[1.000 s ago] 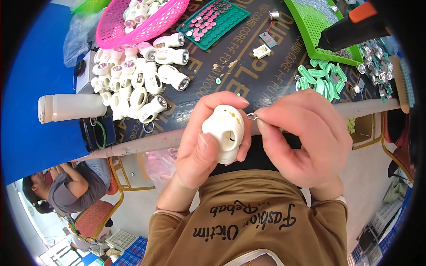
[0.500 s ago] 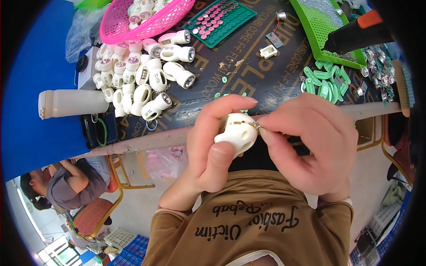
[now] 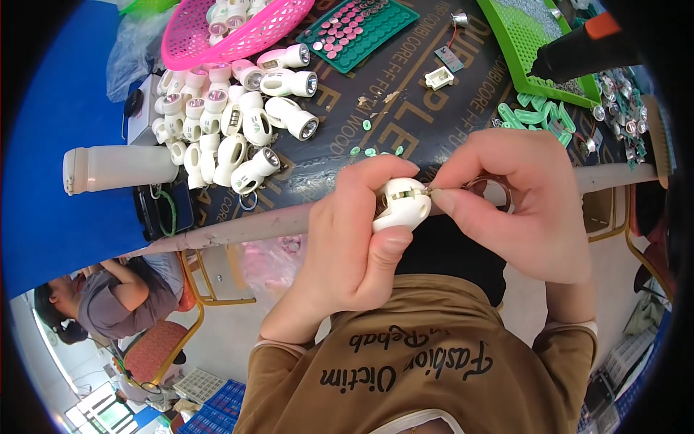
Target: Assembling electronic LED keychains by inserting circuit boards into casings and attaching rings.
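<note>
My left hand (image 3: 343,242) is closed around a small white plastic flashlight body (image 3: 403,211), its slotted end turned up and to the right. Against that end, my right hand (image 3: 531,206) pinches a short metal chain (image 3: 429,191) between thumb and forefinger. A metal key ring (image 3: 509,195) hangs from the chain inside the curl of the right fingers. Both hands are just off the table's near edge, above my lap. Beyond them on the table lie a few small green oval pieces (image 3: 370,152). The flashlight's lens end is hidden in my left palm.
White flashlights (image 3: 290,118) are heaped left, beside a pink basket (image 3: 217,55) and a white bottle (image 3: 119,169). A teal tray (image 3: 394,40) holds pink discs. On the right are a green basket (image 3: 512,69), a black-and-orange tool (image 3: 575,56) and green plastic pieces (image 3: 531,116). Someone sits at left (image 3: 119,300).
Both hands have shifted a little right with the flashlight. The flashlight has turned so its slot shows more openly. My right hand has tilted, bringing the key ring into sight.
</note>
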Action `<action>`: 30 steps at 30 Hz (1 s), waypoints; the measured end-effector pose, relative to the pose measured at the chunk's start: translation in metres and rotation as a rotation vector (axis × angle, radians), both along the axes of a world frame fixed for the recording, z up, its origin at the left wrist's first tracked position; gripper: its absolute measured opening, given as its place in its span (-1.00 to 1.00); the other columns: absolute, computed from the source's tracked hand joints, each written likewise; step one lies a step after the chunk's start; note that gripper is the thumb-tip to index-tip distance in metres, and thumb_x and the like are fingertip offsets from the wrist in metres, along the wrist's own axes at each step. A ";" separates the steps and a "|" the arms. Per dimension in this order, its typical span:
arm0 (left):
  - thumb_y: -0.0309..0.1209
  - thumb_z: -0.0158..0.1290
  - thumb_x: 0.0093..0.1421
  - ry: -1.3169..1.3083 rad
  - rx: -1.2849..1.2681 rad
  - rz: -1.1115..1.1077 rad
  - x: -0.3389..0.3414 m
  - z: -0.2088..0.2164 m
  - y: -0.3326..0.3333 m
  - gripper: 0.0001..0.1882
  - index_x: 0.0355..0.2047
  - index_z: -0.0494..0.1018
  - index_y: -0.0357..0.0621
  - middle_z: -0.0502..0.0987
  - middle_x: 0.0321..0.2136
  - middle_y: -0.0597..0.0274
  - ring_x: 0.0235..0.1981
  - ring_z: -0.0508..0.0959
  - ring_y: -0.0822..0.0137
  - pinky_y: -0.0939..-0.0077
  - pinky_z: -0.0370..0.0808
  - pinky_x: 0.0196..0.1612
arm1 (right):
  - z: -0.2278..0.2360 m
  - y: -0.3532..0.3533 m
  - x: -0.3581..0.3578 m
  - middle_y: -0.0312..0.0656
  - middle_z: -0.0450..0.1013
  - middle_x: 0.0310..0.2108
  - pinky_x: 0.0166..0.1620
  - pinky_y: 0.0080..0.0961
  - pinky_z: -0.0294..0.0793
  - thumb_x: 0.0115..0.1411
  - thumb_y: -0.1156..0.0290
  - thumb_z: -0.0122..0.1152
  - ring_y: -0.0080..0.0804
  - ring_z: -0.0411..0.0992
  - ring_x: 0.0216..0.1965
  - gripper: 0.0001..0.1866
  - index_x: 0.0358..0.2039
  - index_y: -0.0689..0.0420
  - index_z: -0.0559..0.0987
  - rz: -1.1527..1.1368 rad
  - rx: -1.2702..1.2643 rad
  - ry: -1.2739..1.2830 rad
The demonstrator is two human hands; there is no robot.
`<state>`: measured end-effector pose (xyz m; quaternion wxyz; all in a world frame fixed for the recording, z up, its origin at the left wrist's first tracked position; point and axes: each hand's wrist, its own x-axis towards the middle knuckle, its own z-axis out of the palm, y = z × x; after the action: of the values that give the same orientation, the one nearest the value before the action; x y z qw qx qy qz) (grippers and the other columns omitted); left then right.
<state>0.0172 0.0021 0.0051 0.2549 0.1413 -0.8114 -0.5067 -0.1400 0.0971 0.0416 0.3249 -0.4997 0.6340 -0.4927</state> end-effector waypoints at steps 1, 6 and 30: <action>-0.08 -0.20 0.19 -0.001 0.000 0.000 0.000 -0.001 0.000 -0.52 -0.13 0.22 -0.31 0.42 -0.48 0.13 -0.57 0.42 0.33 0.55 0.34 -0.48 | 0.000 0.000 -0.001 -0.31 0.37 -0.66 -0.57 -0.74 0.15 -0.15 0.63 0.13 -0.68 0.25 -0.62 -0.94 -0.57 0.23 0.51 0.012 0.048 -0.065; -0.01 -0.25 0.19 0.055 0.295 -0.003 0.001 -0.006 0.003 -0.46 -0.13 0.21 -0.30 0.39 -0.45 0.20 -0.55 0.36 0.45 0.62 0.30 -0.46 | 0.000 0.001 0.006 -0.30 0.34 -0.68 -0.63 -0.71 0.15 -0.19 0.65 0.14 -0.63 0.24 -0.69 -0.92 -0.60 0.22 0.48 -0.024 -0.090 0.158; 0.04 -0.23 0.17 0.156 0.585 -0.032 -0.006 -0.004 0.009 -0.45 -0.12 0.17 -0.25 0.34 -0.48 0.26 -0.58 0.31 0.55 0.71 0.21 -0.57 | -0.004 0.002 0.015 -0.30 0.30 -0.71 -0.71 -0.68 0.13 -0.22 0.69 0.15 -0.60 0.21 -0.77 -0.85 -0.58 0.19 0.45 -0.087 -0.214 0.405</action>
<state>0.0109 0.0114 0.0007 0.2567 0.1565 -0.6109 -0.7324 -0.1250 0.0992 0.0376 0.1147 -0.5921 0.6515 -0.4602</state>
